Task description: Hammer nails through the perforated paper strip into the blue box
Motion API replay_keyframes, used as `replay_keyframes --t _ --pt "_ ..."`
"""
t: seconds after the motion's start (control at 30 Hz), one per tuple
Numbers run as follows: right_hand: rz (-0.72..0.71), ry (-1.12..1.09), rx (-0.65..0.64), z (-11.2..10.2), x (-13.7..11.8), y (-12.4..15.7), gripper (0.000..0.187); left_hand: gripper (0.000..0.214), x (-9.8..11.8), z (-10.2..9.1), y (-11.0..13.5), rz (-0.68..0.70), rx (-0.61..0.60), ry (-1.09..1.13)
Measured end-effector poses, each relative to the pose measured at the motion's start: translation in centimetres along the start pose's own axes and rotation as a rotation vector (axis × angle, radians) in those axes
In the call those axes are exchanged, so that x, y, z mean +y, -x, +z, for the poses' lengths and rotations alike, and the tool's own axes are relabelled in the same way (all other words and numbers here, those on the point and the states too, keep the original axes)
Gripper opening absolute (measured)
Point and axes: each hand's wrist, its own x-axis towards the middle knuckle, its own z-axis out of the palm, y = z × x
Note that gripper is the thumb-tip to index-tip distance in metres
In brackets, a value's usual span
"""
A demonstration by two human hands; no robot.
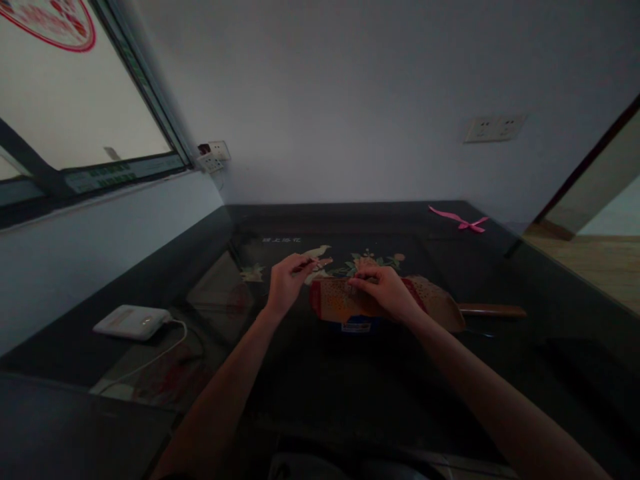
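Observation:
My left hand [290,279] is raised over the table with thumb and fingers pinched together. Something small and thin seems to be at its fingertips, too fine to name. To its right, my right hand [383,287] is also closed in a pinch, at the upper edge of a flat brown piece [335,300] with a dotted pattern and red bands. Whatever lies between those fingertips is hidden. The brown piece rests on a dark blue object [356,325] with a pale label, and its right end extends beyond my right wrist.
A brown wooden handle [493,311] sticks out at right, near a thin metal piece [481,333]. On the left lies a white power bank [133,323] with a cable [150,363]. A pink ribbon [463,222] lies at the dark table's [280,373] far right, before the wall.

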Motion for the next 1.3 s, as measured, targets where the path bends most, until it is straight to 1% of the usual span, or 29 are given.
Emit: replay_keyframes --t 0.03,0.07,0.1,0.2,0.27,0.3,0.37,0.43,0.47,0.5,0.57,0.63,0.7,0.73,0.8,0.87,0.93,1.0,1.1,1.13,1.2,1.3 --pt "0.001 0.002 0.005 0.0 0.0 0.0 0.022 0.018 -1.0 -1.1 0.4 0.047 -0.014 -0.121" --pt "0.002 0.002 0.009 0.0 -0.1 0.1 0.022 0.018 -2.1 -2.2 0.9 0.085 -0.06 -0.244" --pt "0.002 0.0 0.014 0.0 -0.1 0.1 0.023 0.018 -3.2 -3.4 1.6 0.093 -0.111 -0.36" --pt "0.001 -0.019 0.021 0.1 0.0 0.0 0.022 0.02 -5.8 -6.6 3.9 0.05 -0.217 -0.636" --pt "-0.004 -0.037 0.023 0.0 0.0 0.0 0.022 0.021 -6.9 -8.0 5.2 0.013 -0.265 -0.731" --pt "-0.01 -0.046 0.028 0.0 -0.2 -0.1 0.021 0.021 -7.3 -8.4 5.8 -0.012 -0.297 -0.753" --pt "-0.023 -0.057 0.051 -0.2 -1.2 0.2 0.021 0.021 -7.8 -8.7 6.5 -0.076 -0.378 -0.761" --pt "-0.057 -0.049 0.084 -0.1 -3.0 0.8 0.018 0.021 -8.1 -8.5 6.7 -0.133 -0.456 -0.744" --pt "-0.085 -0.04 0.094 0.1 -4.1 1.4 0.017 0.021 -8.2 -8.3 6.8 -0.155 -0.482 -0.733" --pt "-0.154 -0.02 0.102 0.6 -5.2 2.0 0.015 0.021 -8.3 -8.1 6.7 -0.173 -0.496 -0.723" --pt "-0.331 -0.006 0.03 2.4 -7.3 3.4 0.017 0.022 -8.5 -7.8 6.7 -0.192 -0.501 -0.705" --pt "-0.487 0.036 -0.093 5.1 -8.4 4.5 0.017 0.021 -8.5 -7.7 6.6 -0.203 -0.49 -0.698" --pt "-0.583 0.177 -0.191 8.2 -8.4 4.8 0.014 0.02 -8.4 -7.7 6.7 -0.203 -0.474 -0.689" --pt "-0.614 0.303 -0.237 9.7 -8.0 4.6 0.015 0.019 -8.3 -7.7 6.7 -0.204 -0.464 -0.684" --pt "-0.624 0.592 -0.307 12.2 -6.7 3.5 0.017 0.017 -8.1 -7.9 6.7 -0.21 -0.44 -0.675" --pt "-0.596 0.67 -0.311 14.0 -5.5 1.8 0.018 0.015 -8.0 -8.1 6.7 -0.226 -0.427 -0.669" --pt "-0.555 0.721 -0.303 15.1 -4.5 0.0 0.02 0.012 -8.0 -8.3 6.6 -0.247 -0.431 -0.641" --pt "-0.503 0.765 -0.302 15.9 -3.9 -1.6 0.021 0.015 -8.3 -8.4 6.5 -0.274 -0.43 -0.589" --pt "-0.44 0.81 -0.315 16.8 -3.4 -3.1 0.019 0.033 -8.6 -8.4 6.5 -0.301 -0.421 -0.503" --pt "-0.429 0.819 -0.32 17.1 -3.2 -3.5 0.018 0.035 -8.7 -8.3 6.5 -0.303 -0.421 -0.491" --pt "-0.419 0.829 -0.336 17.6 -3.0 -4.0 0.017 0.032 -8.7 -8.3 6.6 -0.304 -0.439 -0.497" --pt "-0.416 0.828 -0.367 18.2 -2.5 -4.6 0.024 0.024 -8.6 -8.2 6.6 -0.315 -0.462 -0.56"
